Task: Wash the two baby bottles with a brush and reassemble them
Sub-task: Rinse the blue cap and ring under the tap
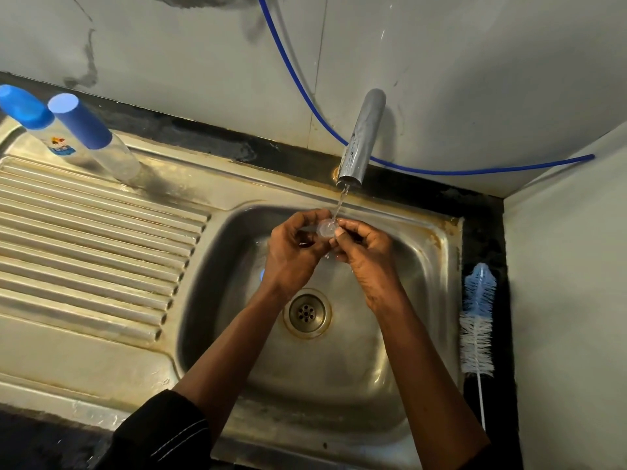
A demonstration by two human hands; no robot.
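Head view. Both hands meet at the centre of the frame, over the sink (339, 385) and right under the tap (363, 137). Left hand (291, 252) and right hand (366, 256) both have their fingers curled, pinching a small clear piece (327, 228) between the fingertips. It looks like a teat, but it is too small to be sure. A thin stream of water (341, 201) falls onto it.

Two bottles (91, 130) with blue caps stand at upper left on the ribbed draining board (84, 249), well apart from the hands. The brush (476, 320) lies at right of frame on the dark table edge beside the sink, untouched. The drain (307, 313) is below the hands, open holes. There is a small blue spot in the basin near the left wrist; I can't tell what it is.

Step in hand, as I judge it: rinsing the small clear piece.
- Keep it directly in the stream and turn it so water runs through the inside and over the rim.
- Grip by the edge only, since it is wet, soft and slippery.
- Hold it over the basin but away from the drain.
- Flow is weak, so rinse longer and check for soap film.
- The brush is in reach on the right if residue stays.
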